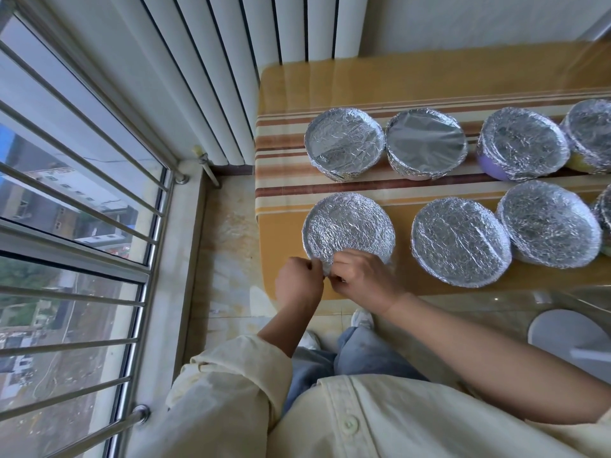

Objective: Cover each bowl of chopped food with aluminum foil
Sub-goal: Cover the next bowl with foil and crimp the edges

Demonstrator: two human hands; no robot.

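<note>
Both hands, left hand (299,281) and right hand (362,279), pinch the foil (347,226) at the nearest bowl's near rim, its contents hidden.

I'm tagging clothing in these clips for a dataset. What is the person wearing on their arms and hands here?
Both hands, the left hand and the right hand, are bare: no gloves, and no rings or watch show. The arms wear a pale cream, loose button-up shirt with a visible button on the front. The left sleeve is rolled up into a thick cuff; the right forearm is bare, its sleeve pushed back near the frame's edge.
</note>
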